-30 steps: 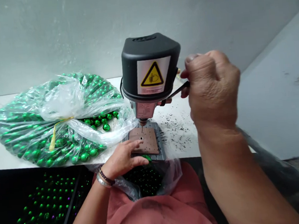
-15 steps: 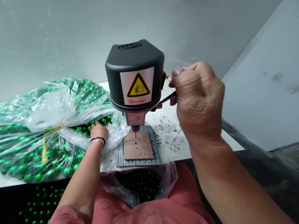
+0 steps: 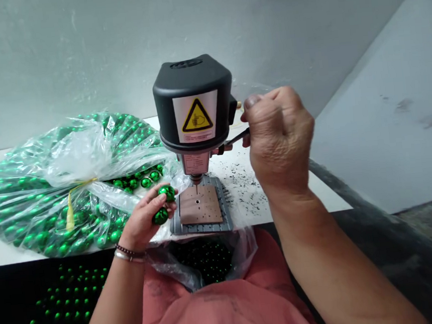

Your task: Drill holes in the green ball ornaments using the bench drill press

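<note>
Two shiny green balls, an upper one (image 3: 166, 193) and a lower one (image 3: 161, 216), are held in the fingers of my left hand (image 3: 143, 219), just left of the drill press base. My right hand (image 3: 280, 136) is closed in a fist around the black feed lever (image 3: 238, 139) on the side of the small drill press (image 3: 194, 103). Below the chuck (image 3: 196, 179) lies a brown board (image 3: 200, 208) with a small round hole, on the grey slotted base (image 3: 226, 216). Nothing sits on the hole.
A large clear plastic bag (image 3: 75, 154) full of green balls, tied with yellow string (image 3: 69, 210), lies on the white table (image 3: 323, 198) at left. Dark shavings are scattered right of the base. An open plastic bag (image 3: 248, 245) with green balls rests at my lap. More green balls (image 3: 66, 306) lie lower left.
My left hand has come out of the bag opening toward the drill press, now with two green balls in it. My right hand stays on the lever.
</note>
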Tool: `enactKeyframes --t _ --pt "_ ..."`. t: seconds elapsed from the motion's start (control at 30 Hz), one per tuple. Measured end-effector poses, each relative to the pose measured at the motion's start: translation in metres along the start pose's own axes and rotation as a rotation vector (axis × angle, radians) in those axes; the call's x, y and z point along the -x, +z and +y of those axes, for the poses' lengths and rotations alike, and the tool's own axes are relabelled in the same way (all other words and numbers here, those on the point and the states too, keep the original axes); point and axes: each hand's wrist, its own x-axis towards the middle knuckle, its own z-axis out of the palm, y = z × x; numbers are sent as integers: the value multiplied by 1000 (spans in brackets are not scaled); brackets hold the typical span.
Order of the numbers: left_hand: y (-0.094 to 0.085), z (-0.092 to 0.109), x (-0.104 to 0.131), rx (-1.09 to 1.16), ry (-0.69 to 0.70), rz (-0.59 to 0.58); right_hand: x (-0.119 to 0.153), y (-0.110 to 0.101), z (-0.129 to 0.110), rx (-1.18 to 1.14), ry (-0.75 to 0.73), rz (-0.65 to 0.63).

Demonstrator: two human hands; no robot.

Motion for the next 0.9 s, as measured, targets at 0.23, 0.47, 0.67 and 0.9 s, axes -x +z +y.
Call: enactKeyframes --t 0.23,0.47,0.67,0.9 --pt "16 -34 16 183 -201 -30 3 -3 -4 12 -11 -6" --pt "26 -41 -2 -420 -73 97 7 -6 -7 -2 -38 -5" --pt "34 -39 -22 -848 -62 122 0 -7 -7 36 -27 -34" --pt "39 -37 -35 -1024 -50 79 -36 0 -5 213 82 -135"
